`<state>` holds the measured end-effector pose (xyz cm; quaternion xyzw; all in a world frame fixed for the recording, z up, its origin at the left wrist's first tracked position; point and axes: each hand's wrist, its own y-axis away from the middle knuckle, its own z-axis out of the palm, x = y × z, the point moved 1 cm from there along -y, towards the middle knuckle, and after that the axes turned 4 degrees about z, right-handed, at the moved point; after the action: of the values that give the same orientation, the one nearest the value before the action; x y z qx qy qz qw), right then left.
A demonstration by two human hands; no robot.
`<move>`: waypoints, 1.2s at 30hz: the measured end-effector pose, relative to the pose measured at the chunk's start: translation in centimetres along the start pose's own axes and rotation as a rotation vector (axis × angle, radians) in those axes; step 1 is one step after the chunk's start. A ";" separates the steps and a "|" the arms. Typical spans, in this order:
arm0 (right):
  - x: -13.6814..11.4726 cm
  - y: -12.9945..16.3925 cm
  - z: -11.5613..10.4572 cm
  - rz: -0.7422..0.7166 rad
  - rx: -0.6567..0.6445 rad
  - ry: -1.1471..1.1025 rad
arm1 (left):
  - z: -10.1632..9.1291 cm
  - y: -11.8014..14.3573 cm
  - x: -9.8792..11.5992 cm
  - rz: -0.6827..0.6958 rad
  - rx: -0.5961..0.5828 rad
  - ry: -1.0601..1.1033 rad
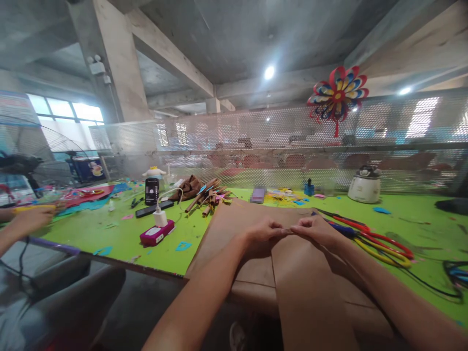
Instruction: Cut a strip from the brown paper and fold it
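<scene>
A long brown sheet (303, 287) lies on a wider brown sheet (226, 229) over the near edge of the green table (120, 234) and hangs toward me. My left hand (261, 235) and my right hand (316, 229) meet at its far end, fingers pinched together on the brown material's top edge. What exactly sits between the fingertips is too small to tell.
Red, yellow and blue loops (380, 241) lie right of my hands. Rolled brown sticks (206, 195), a phone (151, 190), a charger on a magenta box (158, 231) and a white pot (364, 185) stand farther off. Another person's hand (31, 219) works at left. A mesh screen (256, 146) with a pinwheel (338, 95) backs the table.
</scene>
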<state>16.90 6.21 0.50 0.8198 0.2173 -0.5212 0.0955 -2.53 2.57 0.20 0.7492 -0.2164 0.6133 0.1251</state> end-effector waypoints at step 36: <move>1.4 -0.9 -2.6 -0.068 0.026 -0.094 | -3.0 -0.9 -0.4 -0.001 -0.052 -0.206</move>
<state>19.12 8.33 0.48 0.7878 0.2335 -0.5647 0.0769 -4.78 4.80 0.50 0.8050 -0.2434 0.5272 0.1218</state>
